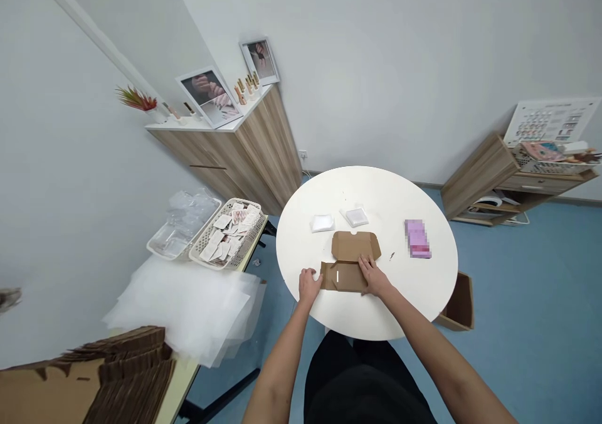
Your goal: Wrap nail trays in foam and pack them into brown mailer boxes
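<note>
A flat brown cardboard box blank (350,258) lies unfolded near the front of the round white table (423,286). My left hand (309,284) is curled at its left flap, fingers closed on the edge. My right hand (372,273) presses flat on the right part of the blank, fingers spread. Two small white packets (322,223) (355,216) lie just beyond the box. A pink object (417,238), blurred out, lies to the right.
A side table on the left carries a white basket of small packets (229,233), a clear tray (181,229), foam sheets (188,305) and stacked cardboard blanks (126,367). A cardboard bin (458,302) stands on the floor at right. Wooden cabinets (244,142) (489,179) line the walls.
</note>
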